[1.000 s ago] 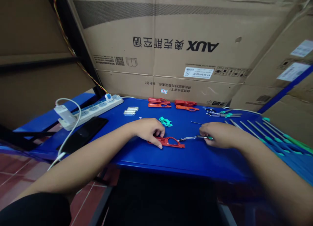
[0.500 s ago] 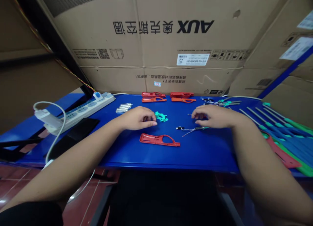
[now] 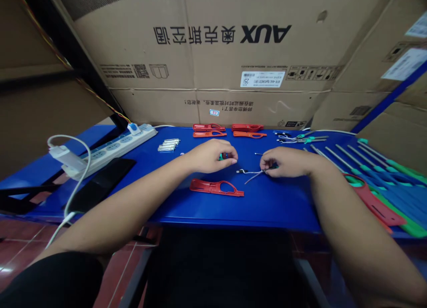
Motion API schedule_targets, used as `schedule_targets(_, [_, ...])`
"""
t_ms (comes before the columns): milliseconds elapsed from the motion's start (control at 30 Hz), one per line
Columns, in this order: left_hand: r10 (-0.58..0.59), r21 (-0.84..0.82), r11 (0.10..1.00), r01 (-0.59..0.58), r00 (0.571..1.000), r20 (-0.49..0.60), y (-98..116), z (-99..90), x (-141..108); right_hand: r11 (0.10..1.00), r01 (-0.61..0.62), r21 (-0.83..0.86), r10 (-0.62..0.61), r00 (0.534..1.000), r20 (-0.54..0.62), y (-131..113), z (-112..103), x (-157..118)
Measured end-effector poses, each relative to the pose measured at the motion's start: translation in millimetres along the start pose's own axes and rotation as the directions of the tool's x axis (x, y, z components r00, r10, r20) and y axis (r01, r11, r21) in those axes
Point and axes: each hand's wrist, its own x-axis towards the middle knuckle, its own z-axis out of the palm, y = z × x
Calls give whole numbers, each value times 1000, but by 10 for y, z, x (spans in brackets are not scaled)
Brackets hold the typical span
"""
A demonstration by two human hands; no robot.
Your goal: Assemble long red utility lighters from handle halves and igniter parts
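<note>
On the blue worktop (image 3: 200,211), a white power strip (image 3: 113,147) lies at far left, with a black phone (image 3: 103,183) just beside it. Silver cylindrical cells (image 3: 168,144) follow. The left hand (image 3: 213,157) is curled over a green part (image 3: 220,157); whether it grips cannot be told. The red shell (image 3: 213,187) lies flat nearer the person. The right hand (image 3: 278,161) pinches the wired part (image 3: 256,172), leads pointing left. Metal rods (image 3: 345,157) lie at right.

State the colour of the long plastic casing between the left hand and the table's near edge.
The long plastic casing is red, clearest in the head view.
</note>
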Motion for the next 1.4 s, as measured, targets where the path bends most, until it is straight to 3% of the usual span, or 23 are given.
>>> schedule_targets(67, [6, -15, 1000, -7, 998, -60, -25, 71, -35, 998, 50, 22, -49, 998, -50, -51, -5, -6])
schedule_targets(167, [2, -128, 992, -9, 998, -58, -69, 122, -128, 988, 144, 56, -133, 977, -165, -138, 0, 0])
schedule_targets(333, [-174, -405, 891, 206, 978, 116, -112, 93, -176, 969, 245, 47, -222, 934, -279, -254, 28, 27])
schedule_targets(500, [-96, -520, 821, 238, 954, 284, -108, 36, -180, 948, 317, 38, -284, 889, -358, -331, 43, 8])
schedule_targets(667, [-91, -670, 663, 334, 924, 371, -134, -28, -241, 948, 312, 66, -272, 899, -343, -373, 46, -54])
schedule_targets(767, [-94, -655, 659, 371, 904, 417, -144, -61, -262, 947, 319, 37, -291, 900, -324, -369, 55, -73])
schedule_targets(933, [-180, -673, 567, 475, 869, 462, -127, -78, -260, 935, 353, 22, -320, 871, -372, -338, 80, -74])
schedule_targets(1067, [-153, -719, 465, 517, 846, 510, -119, -60, -270, 922, 386, -2, -355, 846, -399, -300, 91, -70])
schedule_targets(1200, [-224, -782, 410, 469, 883, 412, -125, -33, -270, 939, 343, -4, -325, 888, -326, -271, 97, -56])
schedule_targets(1400, [-323, -701, 551, 453, 890, 322, -105, -20, -247, 969, 243, 43, -231, 955, -185, -244, 156, 22])
